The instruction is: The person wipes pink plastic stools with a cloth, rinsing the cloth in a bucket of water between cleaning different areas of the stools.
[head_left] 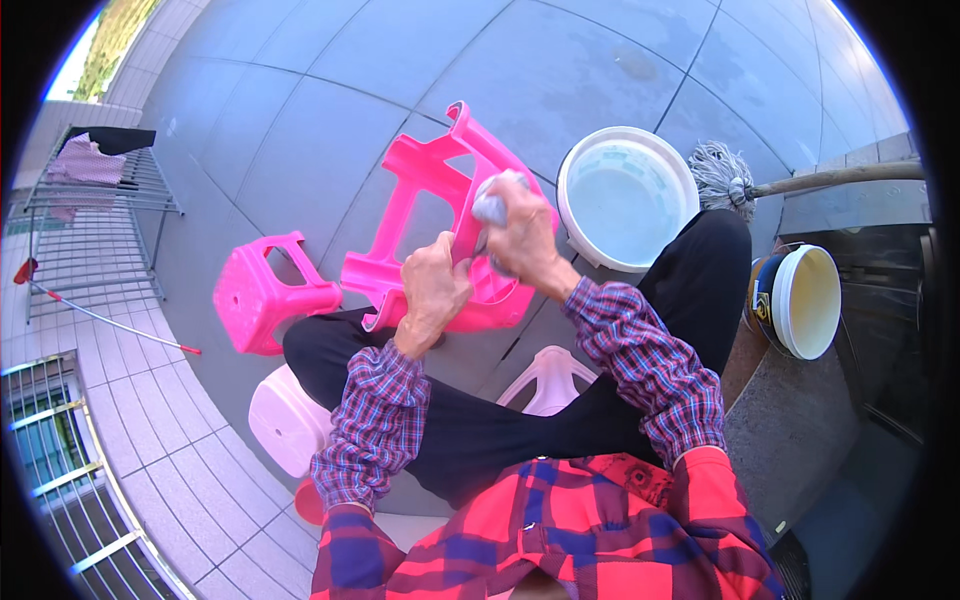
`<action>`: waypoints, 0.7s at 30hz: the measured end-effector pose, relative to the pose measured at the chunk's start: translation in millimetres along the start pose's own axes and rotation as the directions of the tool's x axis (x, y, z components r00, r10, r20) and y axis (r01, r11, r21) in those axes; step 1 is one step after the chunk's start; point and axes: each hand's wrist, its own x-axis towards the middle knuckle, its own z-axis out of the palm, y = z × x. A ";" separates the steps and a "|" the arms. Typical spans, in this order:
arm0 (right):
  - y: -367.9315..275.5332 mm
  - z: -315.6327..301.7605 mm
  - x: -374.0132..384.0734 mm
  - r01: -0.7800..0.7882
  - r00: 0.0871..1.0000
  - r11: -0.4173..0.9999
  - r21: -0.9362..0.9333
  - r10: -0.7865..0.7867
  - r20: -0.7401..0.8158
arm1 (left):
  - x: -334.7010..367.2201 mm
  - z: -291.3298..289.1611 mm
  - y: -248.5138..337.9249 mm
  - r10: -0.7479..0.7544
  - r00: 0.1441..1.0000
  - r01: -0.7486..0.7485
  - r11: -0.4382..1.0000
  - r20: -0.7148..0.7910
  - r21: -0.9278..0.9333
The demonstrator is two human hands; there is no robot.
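Down at the bottom, a red and blue checked shirt (560,530), and two plaid sleeves reaching up and away over black trousers (480,430). The person sits low, and on either side of the legs pale pink moulded plastic stools show, one a rounded seat at the left (285,420), one peeking out between the legs (550,378).

Now the hands. The left hand (432,290) is curled tight around the near edge of the big bright pink plastic stool (430,215), which is tipped on its side, legs pointing up and away to the left, long axis running from the lap out toward the far tiles. The right hand (525,235) is closed over a bunched grey cloth (490,205), pressing it against the stool's frame just beyond the left hand. Both hands are on the stool; the right is the farther one, higher along the frame. The plastic looks smooth and glossy, the cloth soft and crumpled.

Just left, a smaller bright pink plastic stool (262,295) lies on the grey tiled floor (330,90). To the right, a white round plastic bucket of clear water (625,195) sits near the knee, and a second white bucket with a blue and yellow wall (800,300) is tipped beside it. Beyond, a grey string mop head on a wooden handle (725,175). Far left, a metal drying rack (90,220) with a pinkish cloth draped over it.
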 end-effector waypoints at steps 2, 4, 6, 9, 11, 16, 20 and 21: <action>-3.0 -21.5 22.1 -0.261 0.965 0.965 0.020 0.261 0.002 | -6.4 5.2 2.8 0.096 0.995 -0.096 0.995 -0.022 -0.011; -4.9 -16.1 10.4 -0.147 0.989 0.989 -0.013 0.147 0.029 | -2.7 4.2 2.7 0.061 0.998 -0.061 0.998 0.003 0.008; -17.8 11.6 -27.4 0.090 0.988 0.994 -0.067 -0.081 0.135 | 5.6 11.9 -6.7 0.016 1.000 -0.017 1.000 0.016 0.018; -10.6 10.0 -19.2 0.104 0.980 0.994 -0.026 -0.098 0.175 | 1.2 13.8 -14.4 0.050 0.999 -0.050 0.999 -0.009 0.009; 10.5 -1.7 10.2 0.062 0.998 0.995 -0.077 -0.063 -0.015 | -1.1 8.0 3.1 0.034 0.999 -0.035 0.998 0.019 0.055; -5.8 15.5 -21.8 0.119 0.993 0.993 -0.009 -0.119 -0.004 | 0.8 10.3 -13.4 -0.001 1.000 0.001 1.000 -0.003 0.025; -10.9 12.4 -15.1 0.203 0.979 0.979 0.033 -0.203 0.029 | 3.1 7.6 -17.7 0.006 1.000 -0.006 1.000 -0.024 0.010; -3.9 8.9 -3.5 0.166 0.986 0.986 0.020 -0.166 -0.005 | 2.6 4.6 -14.3 0.046 0.997 -0.046 0.999 -0.057 -0.009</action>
